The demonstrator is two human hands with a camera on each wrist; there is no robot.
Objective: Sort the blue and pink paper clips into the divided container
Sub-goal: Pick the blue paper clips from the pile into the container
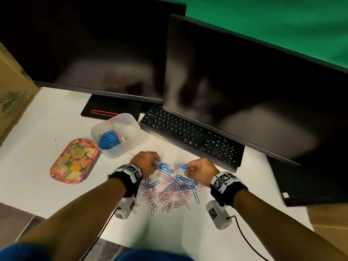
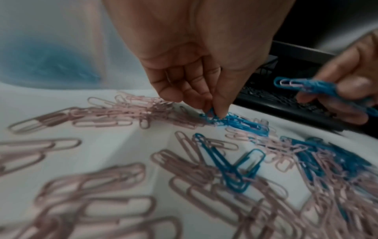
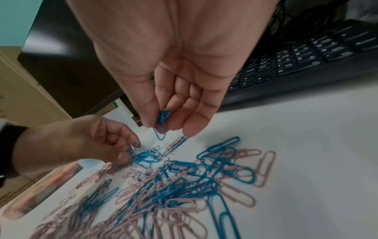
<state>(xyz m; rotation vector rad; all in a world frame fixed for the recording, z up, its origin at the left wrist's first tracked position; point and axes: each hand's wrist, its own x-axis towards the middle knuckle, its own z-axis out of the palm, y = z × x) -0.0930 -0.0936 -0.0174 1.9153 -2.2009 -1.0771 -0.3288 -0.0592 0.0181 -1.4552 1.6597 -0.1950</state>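
Note:
A mixed pile of blue and pink paper clips (image 1: 169, 187) lies on the white desk between my hands. My left hand (image 1: 148, 162) pinches a blue clip (image 2: 210, 113) at the pile's far left edge. My right hand (image 1: 197, 171) holds a small bunch of blue clips (image 3: 162, 122) between thumb and fingers, just above the pile. The translucent divided container (image 1: 120, 147) stands behind my left hand; its left compartment holds blue clips (image 1: 108, 139), and its right compartment looks bare.
A flowered oval tray (image 1: 74, 162) lies left of the container. A black keyboard (image 1: 192, 136) and two dark monitors (image 1: 244, 87) stand close behind the pile. A cardboard box (image 1: 13, 95) is at the far left.

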